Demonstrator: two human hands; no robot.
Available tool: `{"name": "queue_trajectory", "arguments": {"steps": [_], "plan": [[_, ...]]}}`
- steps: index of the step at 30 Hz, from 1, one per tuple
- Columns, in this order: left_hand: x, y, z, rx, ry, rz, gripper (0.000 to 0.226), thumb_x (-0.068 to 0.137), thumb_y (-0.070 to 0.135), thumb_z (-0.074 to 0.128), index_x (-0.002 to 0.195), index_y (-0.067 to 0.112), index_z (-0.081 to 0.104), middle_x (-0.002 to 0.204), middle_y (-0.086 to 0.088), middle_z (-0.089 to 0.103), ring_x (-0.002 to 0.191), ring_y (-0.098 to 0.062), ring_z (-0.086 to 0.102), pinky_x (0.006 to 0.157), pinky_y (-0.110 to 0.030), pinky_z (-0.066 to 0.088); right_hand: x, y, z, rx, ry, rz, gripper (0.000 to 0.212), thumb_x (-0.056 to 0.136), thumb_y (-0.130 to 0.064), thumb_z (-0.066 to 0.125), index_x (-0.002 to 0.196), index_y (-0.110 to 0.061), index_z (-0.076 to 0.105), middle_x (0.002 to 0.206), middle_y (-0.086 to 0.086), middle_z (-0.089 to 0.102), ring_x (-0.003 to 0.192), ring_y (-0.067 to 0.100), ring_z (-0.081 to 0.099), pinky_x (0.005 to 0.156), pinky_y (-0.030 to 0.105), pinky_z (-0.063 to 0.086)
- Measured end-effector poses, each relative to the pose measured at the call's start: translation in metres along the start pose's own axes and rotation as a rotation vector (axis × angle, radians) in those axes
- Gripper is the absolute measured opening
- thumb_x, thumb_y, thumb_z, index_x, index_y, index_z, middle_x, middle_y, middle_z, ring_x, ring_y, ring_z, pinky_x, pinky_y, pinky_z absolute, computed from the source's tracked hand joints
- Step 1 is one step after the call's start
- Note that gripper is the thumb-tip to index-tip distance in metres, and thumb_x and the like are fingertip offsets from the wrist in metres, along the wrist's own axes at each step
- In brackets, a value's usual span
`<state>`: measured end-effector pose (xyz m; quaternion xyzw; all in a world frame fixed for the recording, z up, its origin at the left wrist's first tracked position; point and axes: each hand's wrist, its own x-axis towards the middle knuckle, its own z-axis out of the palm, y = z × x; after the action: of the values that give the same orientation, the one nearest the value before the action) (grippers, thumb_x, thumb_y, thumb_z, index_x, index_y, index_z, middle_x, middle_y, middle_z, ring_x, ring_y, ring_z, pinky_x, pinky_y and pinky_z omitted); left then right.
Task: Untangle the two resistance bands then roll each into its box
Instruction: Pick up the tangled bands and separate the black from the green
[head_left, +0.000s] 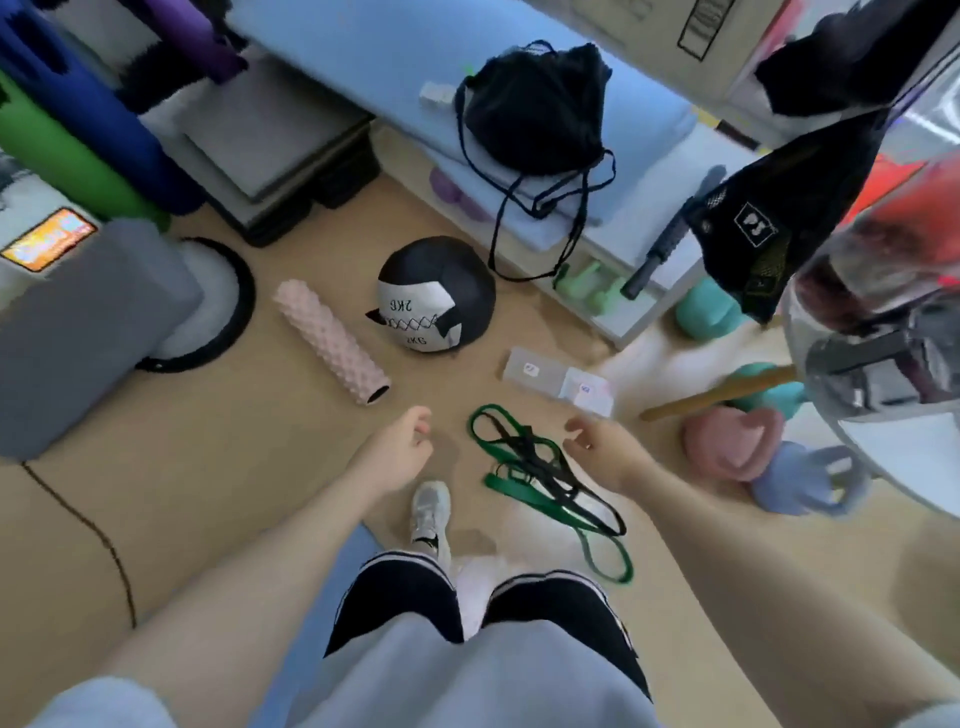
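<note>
Between two loosely open, empty hands (402, 447) (602, 447), tangled green and black bands (540, 467) on floor.

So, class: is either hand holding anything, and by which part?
Nothing is held. The left hand and right hand hover open above the bands on the floor.
</note>
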<state>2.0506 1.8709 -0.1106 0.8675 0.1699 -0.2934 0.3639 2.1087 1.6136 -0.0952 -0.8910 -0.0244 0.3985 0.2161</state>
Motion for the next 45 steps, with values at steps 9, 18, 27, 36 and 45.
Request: {"name": "queue_trajectory", "arguments": {"steps": [9, 18, 27, 36, 45], "plan": [[0.12, 0.029, 0.008, 0.244, -0.215, 0.165, 0.046, 0.091, 0.008, 0.045, 0.137, 0.011, 0.037, 0.131, -0.006, 0.05, 0.101, -0.019, 0.051, 0.089, -0.026, 0.036, 0.057, 0.036, 0.032, 0.23, 0.11, 0.313, 0.033, 0.094, -0.025, 0.044, 0.124, -0.012, 0.05, 0.115, 0.016, 0.06, 0.105, 0.033, 0.055, 0.084, 0.032, 0.042], [0.262, -0.034, 0.18, 0.266, -0.281, 0.239, 0.045, 0.093, 0.01, 0.044, 0.138, 0.011, 0.036, 0.134, -0.007, 0.049, 0.115, -0.024, 0.052, 0.097, -0.034, 0.041, 0.202, 0.159, 0.155, 0.277, 0.112, 0.298, 0.027, 0.093, -0.021, 0.041, 0.116, -0.014, 0.052, 0.106, 0.013, 0.063, 0.089, 0.029, 0.057, 0.077, 0.033, 0.046], [0.427, -0.123, 0.334, 0.483, -0.336, 0.345, 0.049, 0.091, 0.022, 0.042, 0.139, 0.023, 0.033, 0.137, 0.003, 0.046, 0.114, -0.019, 0.051, 0.095, -0.039, 0.045, 0.375, 0.271, 0.288, 0.135, 0.163, 0.151, 0.029, 0.094, -0.02, 0.041, 0.118, -0.009, 0.052, 0.11, 0.011, 0.062, 0.101, 0.03, 0.055, 0.073, 0.03, 0.039], [0.499, -0.17, 0.404, 0.758, -0.359, 0.69, 0.064, 0.091, 0.034, 0.053, 0.146, 0.024, 0.022, 0.154, 0.0, 0.017, 0.138, -0.022, 0.021, 0.111, -0.038, 0.026, 0.475, 0.308, 0.367, -0.076, 0.163, -0.066, 0.04, 0.093, -0.039, 0.047, 0.123, -0.012, 0.044, 0.115, 0.011, 0.058, 0.104, 0.031, 0.054, 0.079, 0.037, 0.041], [0.485, -0.166, 0.41, 1.057, -0.364, 0.83, 0.048, 0.087, 0.035, 0.058, 0.129, 0.018, 0.042, 0.131, -0.002, 0.043, 0.126, -0.022, 0.033, 0.105, -0.034, 0.024, 0.445, 0.316, 0.363, 0.081, 0.107, -0.092, 0.027, 0.091, -0.017, 0.053, 0.118, -0.014, 0.052, 0.107, 0.009, 0.065, 0.097, 0.029, 0.059, 0.078, 0.037, 0.047]]}}
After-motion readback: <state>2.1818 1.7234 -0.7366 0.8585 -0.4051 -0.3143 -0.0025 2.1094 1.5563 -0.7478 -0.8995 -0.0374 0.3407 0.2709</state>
